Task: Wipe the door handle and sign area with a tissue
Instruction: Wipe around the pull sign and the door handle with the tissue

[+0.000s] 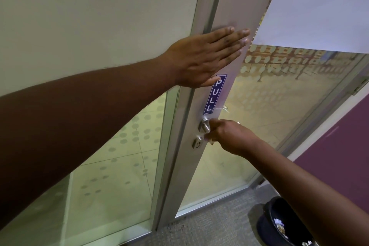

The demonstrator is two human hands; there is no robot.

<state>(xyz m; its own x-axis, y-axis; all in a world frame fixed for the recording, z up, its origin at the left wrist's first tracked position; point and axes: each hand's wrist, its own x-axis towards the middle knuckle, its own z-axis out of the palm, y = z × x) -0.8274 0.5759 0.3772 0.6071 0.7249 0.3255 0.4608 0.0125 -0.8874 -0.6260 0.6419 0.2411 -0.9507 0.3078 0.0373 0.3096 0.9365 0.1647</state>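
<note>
A grey metal door stile (229,12) carries a blue vertical "PULL" sign (214,95). Below the sign are a silver door handle (204,125) and a round keyhole (197,143). My left hand (205,56) lies flat and open against the stile, its thumb touching the top of the sign. My right hand (229,136) is closed around the handle's lever, hiding most of it. A small pale scrap shows at its fingertips; whether it is a tissue I cannot tell.
Frosted and dotted glass panels (119,156) flank the door. A black waste bin (283,225) with crumpled paper stands on the grey carpet at the lower right. A purple wall (339,156) is on the right.
</note>
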